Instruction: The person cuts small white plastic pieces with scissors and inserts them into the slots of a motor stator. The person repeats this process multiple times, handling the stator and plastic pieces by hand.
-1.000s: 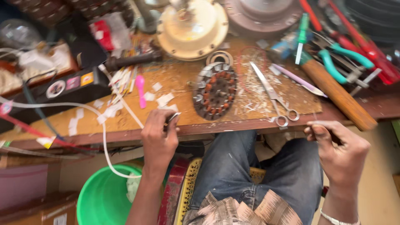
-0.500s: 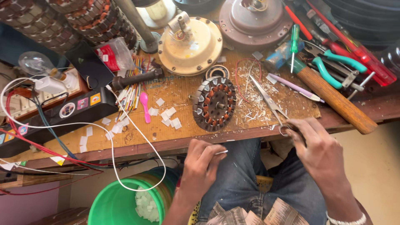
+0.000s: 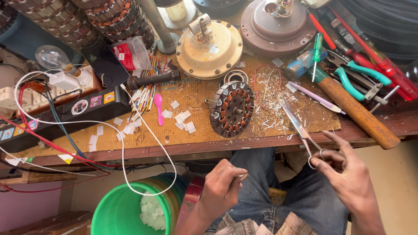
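Note:
I sit at a wooden workbench (image 3: 130, 150) with my knees under it. My right hand (image 3: 350, 176) has its fingers closed around the loop handles of metal scissors (image 3: 298, 126), whose blades rest on the bench among wire scraps. My left hand (image 3: 222, 189) hovers over my lap, pinching a small thin pale piece (image 3: 244, 176) between thumb and fingers. Just beyond both hands, a round fan stator with copper windings (image 3: 230, 109) lies flat on the bench.
A cream motor cover (image 3: 209, 45) and a brown housing (image 3: 278, 24) sit at the back. A wooden-handled hammer (image 3: 357, 113), teal pliers (image 3: 361, 74) and screwdrivers lie on the right. White paper bits (image 3: 183, 119), a pink spoon (image 3: 159, 106), a bulb (image 3: 52, 56) and a looping white cable (image 3: 126, 143) are on the left. A green bucket (image 3: 117, 213) stands below.
My right hand rose from beside my lap to the bench edge and took the scissors' handles. My left hand, still pinching its piece, shifted right and lower over my lap.

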